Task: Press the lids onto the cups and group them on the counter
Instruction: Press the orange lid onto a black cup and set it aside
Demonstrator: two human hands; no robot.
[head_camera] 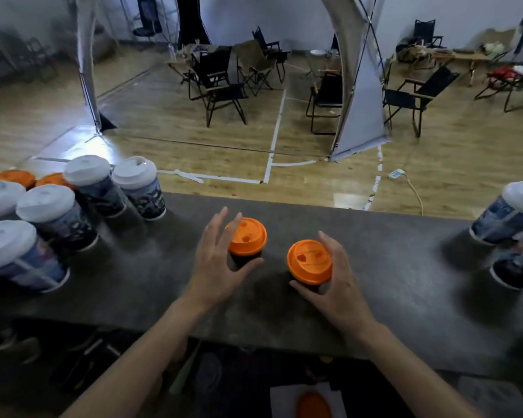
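Two dark cups with orange lids stand side by side mid-counter: the left cup [245, 240] and the right cup [310, 262]. My left hand [216, 263] is spread beside the left cup, its fingers straight along the cup's left side and its thumb reaching under the lid at the front. My right hand [337, 279] wraps the right cup, thumb at the front near the base and fingers behind the lid. Both lids sit on their cups; how firmly they are seated cannot be told.
Several white-lidded patterned cups [47, 218] cluster at the counter's left, with orange-lidded ones [18, 176] behind them. More white-lidded cups [511, 215] stand at the right edge. A loose orange lid [313, 405] lies on white paper below the dark counter [390, 267].
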